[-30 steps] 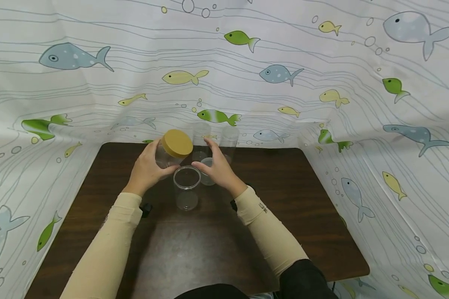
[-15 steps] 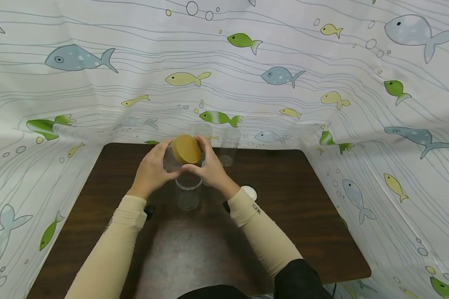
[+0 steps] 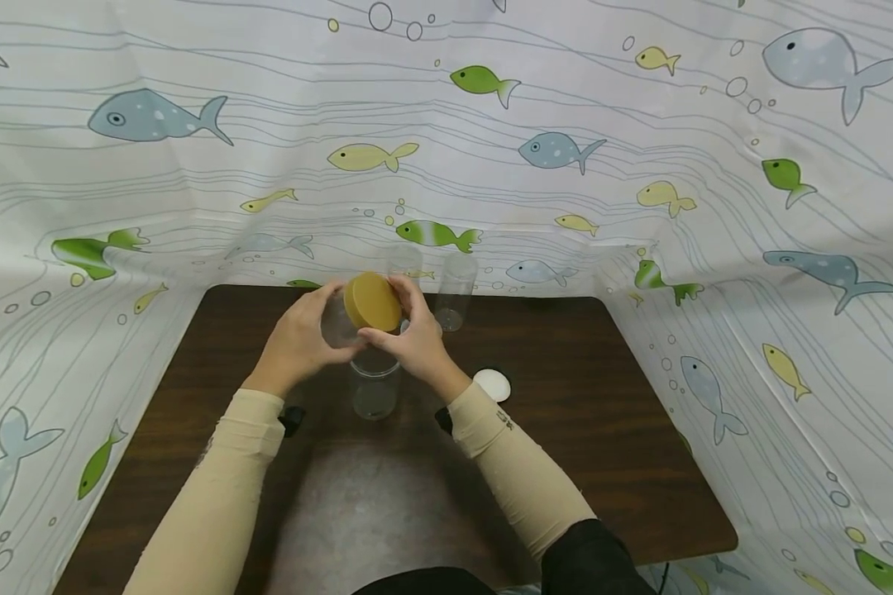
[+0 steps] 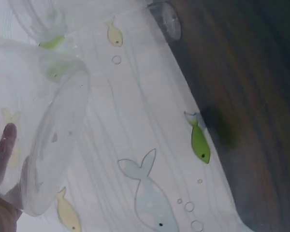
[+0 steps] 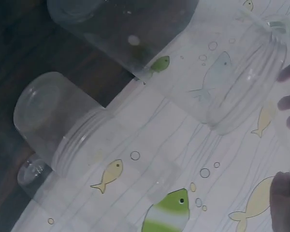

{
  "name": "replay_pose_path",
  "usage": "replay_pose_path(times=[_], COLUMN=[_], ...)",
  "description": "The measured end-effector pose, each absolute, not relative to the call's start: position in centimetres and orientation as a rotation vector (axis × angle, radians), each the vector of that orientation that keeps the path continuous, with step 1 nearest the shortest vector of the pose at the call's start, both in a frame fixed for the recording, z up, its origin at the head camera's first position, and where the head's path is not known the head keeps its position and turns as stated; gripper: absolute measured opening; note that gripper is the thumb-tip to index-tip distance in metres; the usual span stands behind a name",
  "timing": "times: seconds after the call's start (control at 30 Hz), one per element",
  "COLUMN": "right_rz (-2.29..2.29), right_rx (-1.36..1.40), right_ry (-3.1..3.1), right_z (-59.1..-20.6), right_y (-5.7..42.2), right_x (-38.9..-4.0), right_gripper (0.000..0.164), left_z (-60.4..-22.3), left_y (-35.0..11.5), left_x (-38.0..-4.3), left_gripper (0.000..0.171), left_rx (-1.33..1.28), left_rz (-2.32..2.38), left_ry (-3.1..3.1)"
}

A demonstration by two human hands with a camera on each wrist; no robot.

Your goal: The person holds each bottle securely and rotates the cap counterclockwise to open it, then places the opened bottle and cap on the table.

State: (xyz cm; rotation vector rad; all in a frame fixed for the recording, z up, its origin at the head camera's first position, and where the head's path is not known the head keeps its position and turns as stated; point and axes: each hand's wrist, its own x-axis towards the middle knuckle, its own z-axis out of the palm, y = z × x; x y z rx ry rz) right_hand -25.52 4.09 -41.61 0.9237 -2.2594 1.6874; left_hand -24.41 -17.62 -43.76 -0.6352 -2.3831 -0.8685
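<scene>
Over the table, my left hand (image 3: pixel 293 343) holds a clear jar (image 3: pixel 335 321) tilted to the right. A yellow lid (image 3: pixel 373 302) covers the jar's mouth. My right hand (image 3: pixel 421 340) grips the lid, with thumb below and fingers at its upper right edge. Just beneath both hands stands an open clear jar (image 3: pixel 374 398), its rim partly hidden. In the left wrist view the base of the held jar (image 4: pixel 58 140) shows, with fingertips behind it. Fingers of the right hand appear at the right edge of the right wrist view, near a threaded jar mouth (image 5: pixel 251 82).
Two tall clear jars (image 3: pixel 456 293) stand at the back of the dark wooden table (image 3: pixel 565 463). A smaller clear jar (image 5: pixel 63 116) is partly hidden behind the right hand. A white lid (image 3: pixel 493 385) lies by the right wrist. Fish-patterned sheeting (image 3: pixel 268 124) surrounds the table.
The lidded jar has moved right and tilted further. My right hand, apart from it a second ago, has come left onto the yellow lid. The white lid has come into view.
</scene>
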Motion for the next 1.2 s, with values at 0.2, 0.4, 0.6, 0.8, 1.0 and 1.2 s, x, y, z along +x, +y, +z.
replay_pose_path(times=[0.2, 0.4, 0.6, 0.8, 1.0, 1.2], right_rz=[1.799, 1.881, 1.969, 2.048, 2.253, 2.306], right_rx=[0.923, 0.963, 0.969, 0.861, 0.713, 0.638], right_ry=[-2.219, -2.181, -2.125, -2.035, -1.888, -1.905], right_z=[-42.3, -42.6, -42.7, -42.8, -42.7, -42.7], right_y=[4.4, 4.6, 4.7, 4.4, 4.2, 4.1], right_x=[-25.6, -25.6, -25.5, -25.2, -25.6, -25.3], right_gripper=[0.078, 0.074, 0.069, 0.08, 0.081, 0.061], left_z=[-42.8, -42.1, -41.9, -42.6, -43.4, -43.5], left_y=[-17.9, -18.0, -18.0, -18.5, -19.2, -18.9], left_x=[-23.9, -23.6, -23.4, -23.3, -23.0, -23.0], left_gripper=[0.094, 0.09, 0.092, 0.115, 0.131, 0.107], left_rx=[-0.644, -0.661, -0.659, -0.636, -0.611, -0.623], left_rz=[-0.844, -0.878, -0.937, -0.924, -0.856, -0.896], left_ry=[-2.464, -2.52, -2.551, -2.615, -2.656, -2.674])
